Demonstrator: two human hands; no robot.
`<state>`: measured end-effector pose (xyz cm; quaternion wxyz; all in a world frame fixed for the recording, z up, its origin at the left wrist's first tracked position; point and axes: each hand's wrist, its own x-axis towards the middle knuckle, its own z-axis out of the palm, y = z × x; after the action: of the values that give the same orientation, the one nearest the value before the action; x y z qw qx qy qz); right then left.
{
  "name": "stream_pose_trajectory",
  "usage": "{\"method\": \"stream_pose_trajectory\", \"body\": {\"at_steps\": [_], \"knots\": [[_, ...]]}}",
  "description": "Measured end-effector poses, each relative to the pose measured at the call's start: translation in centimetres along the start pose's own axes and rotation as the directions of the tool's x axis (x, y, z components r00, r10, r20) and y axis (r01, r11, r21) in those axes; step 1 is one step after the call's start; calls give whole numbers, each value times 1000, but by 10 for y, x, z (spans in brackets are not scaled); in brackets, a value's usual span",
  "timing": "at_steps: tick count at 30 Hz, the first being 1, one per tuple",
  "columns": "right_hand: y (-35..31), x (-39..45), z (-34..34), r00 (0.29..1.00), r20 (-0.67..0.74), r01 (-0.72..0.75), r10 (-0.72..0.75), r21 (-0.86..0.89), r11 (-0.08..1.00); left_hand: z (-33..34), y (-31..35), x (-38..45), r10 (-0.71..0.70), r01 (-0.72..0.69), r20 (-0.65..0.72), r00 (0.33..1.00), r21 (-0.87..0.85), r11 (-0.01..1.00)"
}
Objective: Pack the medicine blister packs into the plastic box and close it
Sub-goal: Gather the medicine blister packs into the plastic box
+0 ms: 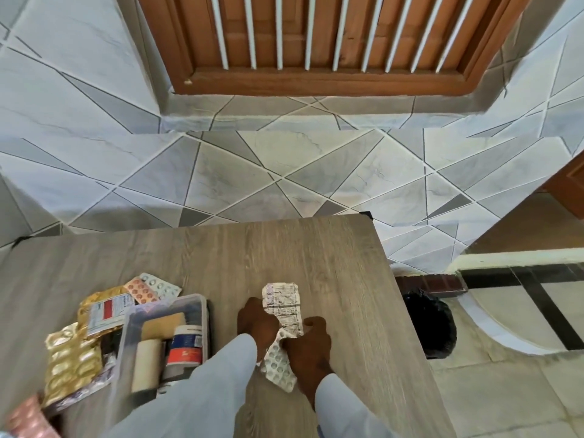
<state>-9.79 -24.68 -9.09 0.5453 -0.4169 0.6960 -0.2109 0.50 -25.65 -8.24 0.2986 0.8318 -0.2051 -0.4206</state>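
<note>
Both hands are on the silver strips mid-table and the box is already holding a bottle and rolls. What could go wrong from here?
1. The plastic box looks crowded by the bottle and roll, so the silver blister strips gripped by the left hand and right hand may stop it closing.
2. The gold packs sit near the table edge and could slide off.

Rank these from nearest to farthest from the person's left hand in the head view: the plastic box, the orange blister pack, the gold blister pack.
From the left hand:
1. Plastic box, just to its left on the table.
2. Orange blister pack, beyond the box's far left corner.
3. Gold blister pack, past the box's left side, toward the table's near-left edge.
</note>
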Motion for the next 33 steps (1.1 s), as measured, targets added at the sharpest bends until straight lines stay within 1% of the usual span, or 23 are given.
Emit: {"method": "stream_pose_trajectory", "body": {"at_steps": [3, 5, 7, 9, 11, 13, 15, 16, 18, 21, 23, 24, 26, 29, 31, 33], "knots": [[5, -2, 2, 997, 72, -50, 34, 242, 969, -9, -3, -1, -35, 48, 67, 997, -201, 978], [0, -8, 0, 994, 106, -56, 24, 311, 949, -23, -1, -8, -3, 33, 100, 995, -298, 954], [-13, -20, -6, 989, 147, -43, -11, 359, 932, -41, 2, -18, 71, -36, 92, 993, -331, 943], [-31, -38, -8, 965, 252, -23, -70, 348, 937, -68, -2, -30, 181, -135, 78, 980, -404, 905], [-47, -63, 1, 918, 368, 35, -148, 296, 955, -103, -17, -40, 270, -216, 57, 961, -456, 863], [-53, -85, 21, 887, 416, 110, -200, 231, 967, -136, -35, -48, 304, -242, 57, 951, -472, 848], [-52, -105, 46, 877, 428, 155, -217, 176, 972, -166, -57, -50, 277, -213, 67, 958, -480, 851], [-50, -114, 58, 878, 426, 166, -218, 157, 974, -178, -65, -51, 256, -203, 51, 965, -469, 859], [-41, -128, 79, 889, 398, 201, -227, 107, 974, -197, -77, -52, 258, -248, -25, 966, -384, 889], [-25, -147, 97, 897, 325, 326, -298, -34, 945, -214, -91, -60, 351, -364, -97, 931, -214, 906], [-21, -158, 98, 900, 286, 370, -328, -108, 923, -224, -102, -63, 360, -372, -106, 927, -119, 921], [-20, -160, 96, 903, 265, 381, -339, -124, 916, -227, -107, -62, 340, -349, -99, 935, -91, 933], [-19, -167, 90, 911, 203, 391, -359, -152, 908, -233, -116, -67, 326, -328, -50, 944, -50, 943], [-17, -170, 79, 922, 136, 381, -362, -163, 910, -237, -128, -82, 393, -395, 77, 916, 7, 919], [-10, -176, 75, 936, 163, 338, -311, -173, 925, -236, -141, -89, 384, -396, 163, 909, 47, 917], [-2, -183, 75, 929, 224, 344, -295, -227, 911, -234, -153, -91, 361, -382, 193, 912, 84, 920]]}}
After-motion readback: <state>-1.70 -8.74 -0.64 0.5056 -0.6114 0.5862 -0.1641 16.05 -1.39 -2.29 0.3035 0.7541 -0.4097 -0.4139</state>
